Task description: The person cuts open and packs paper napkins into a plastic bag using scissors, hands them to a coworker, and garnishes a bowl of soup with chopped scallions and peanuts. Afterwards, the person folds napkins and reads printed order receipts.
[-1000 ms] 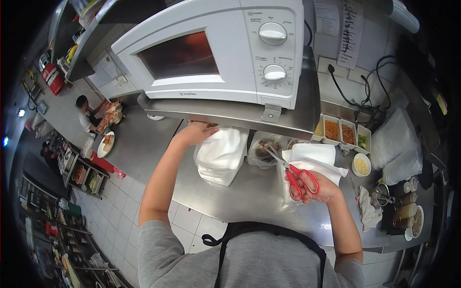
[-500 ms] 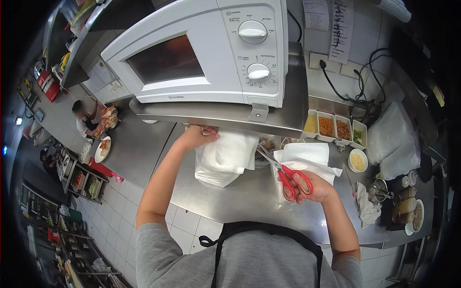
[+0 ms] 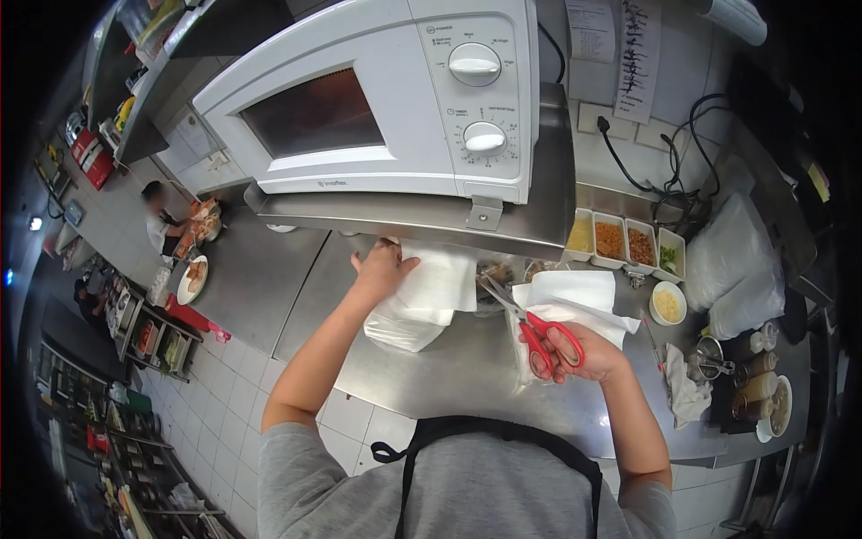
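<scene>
My left hand (image 3: 381, 271) lies on the left edge of a white paper sheet (image 3: 438, 280), its thumb spread from the fingers; the fingertips are partly hidden under the shelf edge. Below the sheet sits a white plastic bag (image 3: 401, 331). Red-handled scissors (image 3: 561, 342) are in my right hand (image 3: 589, 356), blades apart and pointing up-left. Beside those blades, a clear bag with brown contents (image 3: 496, 274) is partly covered. More white paper (image 3: 575, 292) rests on a plastic package just behind the scissors.
A white microwave (image 3: 404, 108) stands on a steel shelf (image 3: 413, 216) above the counter (image 3: 386, 377). Food trays (image 3: 610, 241), a bowl (image 3: 668, 303), a cloth (image 3: 690, 386) and jars (image 3: 757, 386) are at right. A co-worker (image 3: 162, 225) stands far left near a plate (image 3: 192, 280).
My left hand has moved slightly right and down over the paper, its thumb now spread. The scissors stay in my right hand. The head view has shifted slightly since the earliest frame.
</scene>
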`<state>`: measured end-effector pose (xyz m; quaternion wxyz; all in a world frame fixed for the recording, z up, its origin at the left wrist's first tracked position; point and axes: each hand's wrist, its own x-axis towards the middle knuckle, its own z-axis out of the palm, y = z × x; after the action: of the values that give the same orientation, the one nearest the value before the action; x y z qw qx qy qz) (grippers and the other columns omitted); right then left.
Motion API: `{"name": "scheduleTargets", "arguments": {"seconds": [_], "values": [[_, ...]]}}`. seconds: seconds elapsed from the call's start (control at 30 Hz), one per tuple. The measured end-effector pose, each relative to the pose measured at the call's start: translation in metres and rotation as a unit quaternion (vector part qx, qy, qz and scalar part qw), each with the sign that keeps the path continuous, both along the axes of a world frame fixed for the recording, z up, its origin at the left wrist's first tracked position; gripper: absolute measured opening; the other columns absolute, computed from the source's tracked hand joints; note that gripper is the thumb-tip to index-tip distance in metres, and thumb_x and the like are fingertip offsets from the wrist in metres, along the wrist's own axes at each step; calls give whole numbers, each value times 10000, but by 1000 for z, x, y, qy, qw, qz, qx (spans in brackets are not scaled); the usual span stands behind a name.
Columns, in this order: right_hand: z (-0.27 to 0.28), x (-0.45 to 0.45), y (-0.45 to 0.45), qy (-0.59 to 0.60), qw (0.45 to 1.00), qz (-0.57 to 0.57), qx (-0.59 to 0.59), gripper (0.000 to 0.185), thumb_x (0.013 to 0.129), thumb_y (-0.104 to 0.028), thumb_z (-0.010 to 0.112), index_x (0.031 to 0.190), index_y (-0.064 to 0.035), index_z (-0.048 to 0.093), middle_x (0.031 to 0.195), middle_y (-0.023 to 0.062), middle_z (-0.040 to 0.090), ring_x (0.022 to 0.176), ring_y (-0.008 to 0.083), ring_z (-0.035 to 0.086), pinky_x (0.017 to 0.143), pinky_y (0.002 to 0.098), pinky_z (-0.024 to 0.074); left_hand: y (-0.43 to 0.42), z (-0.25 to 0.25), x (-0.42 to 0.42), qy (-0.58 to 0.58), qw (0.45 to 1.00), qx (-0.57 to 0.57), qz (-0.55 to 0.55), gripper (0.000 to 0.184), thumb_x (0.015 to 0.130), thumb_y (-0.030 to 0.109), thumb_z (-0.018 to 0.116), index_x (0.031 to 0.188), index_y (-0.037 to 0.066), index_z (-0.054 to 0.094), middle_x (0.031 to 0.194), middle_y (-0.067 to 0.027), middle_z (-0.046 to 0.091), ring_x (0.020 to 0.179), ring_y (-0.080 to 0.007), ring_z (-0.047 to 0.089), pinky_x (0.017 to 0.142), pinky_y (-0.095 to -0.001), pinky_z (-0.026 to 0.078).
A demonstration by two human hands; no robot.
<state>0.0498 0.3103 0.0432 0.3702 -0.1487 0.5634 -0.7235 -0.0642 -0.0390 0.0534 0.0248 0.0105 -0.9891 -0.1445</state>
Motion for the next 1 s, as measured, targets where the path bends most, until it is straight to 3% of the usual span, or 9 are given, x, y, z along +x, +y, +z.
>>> {"name": "scheduleTargets", "arguments": {"seconds": [0.13, 0.2, 0.27, 0.37, 0.47, 0.57, 0.63, 0.73, 1.0], "values": [[1, -1, 0, -6, 1000, 2, 4, 642, 892, -574, 463, 1204, -15, 500, 751, 42, 576, 651, 112, 558, 489, 205, 420, -23, 24, -12, -134, 991, 15, -1, 526, 824, 528, 607, 936, 15, 629, 1020, -134, 635, 966, -268, 579, 970, -419, 353], [1, -2, 0, -5, 1000, 5, 5, 639, 893, -572, 464, 1205, -14, 499, 751, 42, 578, 651, 112, 559, 491, 205, 420, -46, 23, -21, -139, 969, 169, -112, 517, 830, 511, 610, 983, 18, 632, 1013, -136, 644, 971, -260, 582, 912, -340, 413], [0, -3, 0, -6, 1000, 7, 1, 634, 896, -569, 461, 1201, -15, 504, 754, 43, 580, 650, 111, 560, 487, 207, 419, -54, 21, -35, -198, 965, 139, -100, 596, 772, 527, 669, 1113, 42, 611, 1090, -145, 631, 1077, -276, 554, 950, -339, 391], [0, -3, 0, -5, 1000, 2, 3, 629, 899, -564, 459, 1200, -13, 505, 756, 46, 583, 647, 112, 558, 482, 206, 418, -29, 32, -22, -173, 968, -152, -97, 798, 703, 568, 704, 1279, 48, 520, 1163, -138, 614, 1196, -321, 482, 1012, -454, 330], [1, -3, 0, -6, 1000, 7, -1, 589, 893, -567, 478, 1161, -44, 519, 764, 40, 582, 657, 118, 562, 494, 221, 417, -31, 4, -9, 83, 980, -179, -21, 801, 680, 578, 714, 1243, 39, 530, 1187, -161, 590, 1252, -327, 417, 1024, -460, 325], [3, -2, 1, -8, 1000, 7, 4, 592, 893, -566, 479, 1166, -42, 518, 763, 39, 582, 657, 118, 560, 494, 219, 415, -57, -21, -16, 80, 991, -108, -27, 759, 647, 563, 743, 1164, 40, 558, 1094, -179, 617, 1142, -304, 527, 918, -474, 436], [1, -3, 1, -4, 1000, 9, 0, 591, 894, -565, 478, 1165, -41, 519, 762, 38, 582, 657, 118, 561, 494, 219, 414, -55, 14, 0, -228, 965, 89, 92, 568, 682, 463, 756, 1003, 16, 613, 929, -180, 651, 867, -265, 652, 676, -371, 549], [0, -3, 0, -2, 1000, 9, -2, 589, 896, -561, 477, 1164, -38, 519, 762, 39, 584, 653, 116, 565, 491, 217, 413, -95, 7, 6, -126, 980, 134, 81, 324, 730, 289, 740, 834, 2, 632, 765, -153, 652, 593, -222, 643, 469, -306, 532], [-1, -5, -2, -4, 1000, 10, 2, 598, 891, -562, 482, 1155, -27, 524, 765, 53, 590, 640, 116, 573, 475, 211, 412, -183, -46, 15, 18, 949, 212, 232, 150, 717, 84, 681, 730, 25, 544, 720, -112, 621, 594, -207, 625, 484, -353, 545]]}}
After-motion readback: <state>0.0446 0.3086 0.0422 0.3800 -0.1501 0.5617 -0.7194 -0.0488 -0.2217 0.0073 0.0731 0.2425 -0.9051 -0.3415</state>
